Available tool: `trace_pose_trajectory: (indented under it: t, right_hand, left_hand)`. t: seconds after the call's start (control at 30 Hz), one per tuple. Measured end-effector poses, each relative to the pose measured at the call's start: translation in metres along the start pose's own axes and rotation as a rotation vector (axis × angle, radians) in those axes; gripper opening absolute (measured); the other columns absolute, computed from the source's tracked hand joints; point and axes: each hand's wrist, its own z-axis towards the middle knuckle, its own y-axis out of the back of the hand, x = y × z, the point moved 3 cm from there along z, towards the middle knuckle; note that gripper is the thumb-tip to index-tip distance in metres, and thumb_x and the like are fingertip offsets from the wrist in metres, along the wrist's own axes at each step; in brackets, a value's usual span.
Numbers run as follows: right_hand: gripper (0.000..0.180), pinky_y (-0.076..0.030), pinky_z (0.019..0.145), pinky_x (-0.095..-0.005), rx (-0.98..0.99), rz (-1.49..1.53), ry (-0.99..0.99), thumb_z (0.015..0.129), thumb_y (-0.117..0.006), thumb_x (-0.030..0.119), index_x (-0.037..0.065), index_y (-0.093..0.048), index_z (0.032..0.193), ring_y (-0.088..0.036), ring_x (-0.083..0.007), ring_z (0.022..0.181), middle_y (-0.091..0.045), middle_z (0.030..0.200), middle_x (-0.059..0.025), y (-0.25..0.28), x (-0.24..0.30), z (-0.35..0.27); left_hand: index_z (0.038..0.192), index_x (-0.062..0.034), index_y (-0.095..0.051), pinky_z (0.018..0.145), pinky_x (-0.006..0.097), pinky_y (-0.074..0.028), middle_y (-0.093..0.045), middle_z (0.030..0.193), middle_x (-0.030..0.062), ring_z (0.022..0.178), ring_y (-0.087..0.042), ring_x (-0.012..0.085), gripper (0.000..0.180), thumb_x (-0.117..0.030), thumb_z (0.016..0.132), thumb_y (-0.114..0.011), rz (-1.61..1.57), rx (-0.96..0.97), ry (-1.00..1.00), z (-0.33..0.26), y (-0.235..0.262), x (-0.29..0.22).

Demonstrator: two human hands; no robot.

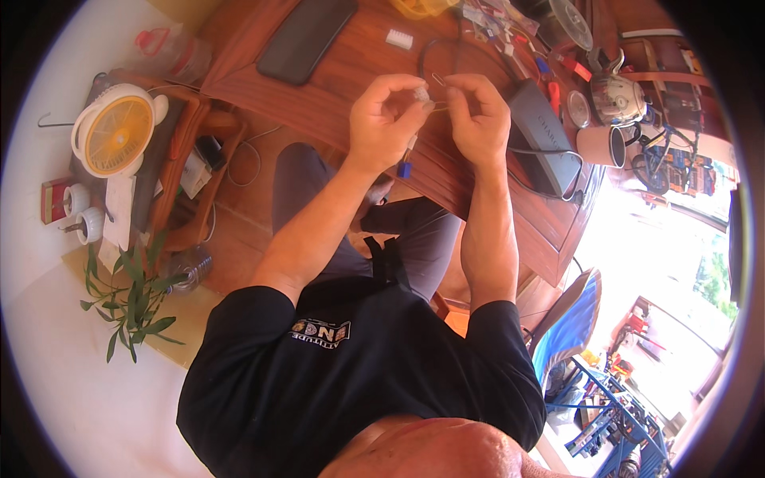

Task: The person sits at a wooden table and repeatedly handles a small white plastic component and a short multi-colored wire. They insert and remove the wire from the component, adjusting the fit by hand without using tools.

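Reddish wooden table point(335, 88) fills the upper middle of the frame. Above its near edge, the left hand point(384, 119) and right hand point(478, 119) meet. Left fingers point(414, 107) are pinched shut on a small white connector point(420, 94), whose thin wire point(409, 147) hangs down to a blue end, its long axis near vertical. Right fingers point(456, 97) pinch a thin metal pin point(439, 79) pointing toward the upper left.

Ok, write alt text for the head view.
Seen from above, a seated person's left hand and right hand pinch a small white connector with thin wires over a wooden table; a dark phone and grey adapter lie nearby.
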Motion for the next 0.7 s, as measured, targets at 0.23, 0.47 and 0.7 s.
trace_pose_trajectory:
  t: [0.23,0.47,0.7]
  right_hand:
    - [0.012,-0.053,0.069,-0.0287,0.029,0.011,-0.012,0.085,-0.067,-0.002,0.001,-0.071,0.096,-0.067,-0.0202,0.077,-0.070,0.090,-0.0105,-0.0043,0.0017,-0.0026]
    - [0.012,-0.052,0.064,-0.0274,0.052,0.020,-0.028,0.085,-0.068,-0.001,0.001,-0.071,0.096,-0.066,-0.0172,0.073,-0.070,0.089,-0.0093,-0.0048,-0.0009,-0.0017]
    - [0.012,-0.051,0.060,-0.0262,0.058,0.010,-0.017,0.084,-0.069,0.000,0.002,-0.071,0.096,-0.065,-0.0152,0.070,-0.070,0.088,-0.0085,-0.0054,0.0009,-0.0013]
  left_hand:
    - [0.117,0.0019,-0.058,0.088,0.028,-0.057,-0.064,0.111,0.0116,0.100,-0.064,0.0157,0.033,0.013,0.087,-0.066,0.061,0.013,0.000,-0.0029,0.0020,-0.0034]
    - [0.117,0.0026,-0.058,0.088,0.030,-0.058,-0.064,0.110,0.0123,0.099,-0.065,0.0167,0.032,0.013,0.087,-0.065,0.006,0.040,-0.016,-0.0007,-0.0001,0.0003]
    - [0.116,0.0027,-0.059,0.088,0.030,-0.058,-0.063,0.110,0.0124,0.100,-0.065,0.0166,0.031,0.014,0.087,-0.064,0.072,0.037,-0.027,-0.0009,-0.0006,-0.0001]
